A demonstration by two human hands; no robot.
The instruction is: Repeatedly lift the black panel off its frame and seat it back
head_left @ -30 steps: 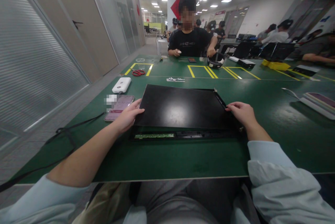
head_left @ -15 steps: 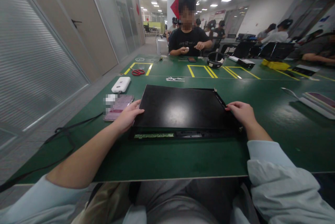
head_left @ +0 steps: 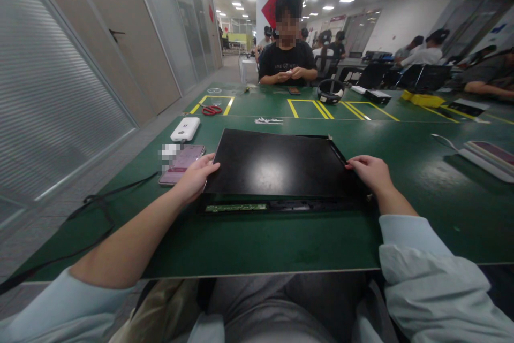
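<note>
A glossy black panel [head_left: 273,164] lies tilted over a black frame [head_left: 293,206], its left side raised. My left hand [head_left: 199,176] grips the panel's left edge, thumb on top and the other fingers partly hidden beneath. At the right side my right hand [head_left: 370,170] pinches the rim of the frame between thumb and fingers. Along the frame's near side, below the panel, a green circuit strip [head_left: 236,207] shows. The panel hides most of the frame's inside.
On the green table [head_left: 265,249], a phone [head_left: 182,164] and a white power bank [head_left: 185,129] sit left. Red-handled scissors [head_left: 211,110], white plastic pieces [head_left: 269,121] and a black headset [head_left: 330,91] lie beyond. A person [head_left: 288,59] sits opposite.
The person opposite has brought both hands together. The panel's left side and my left hand have shifted very slightly; my right hand stays in place.
</note>
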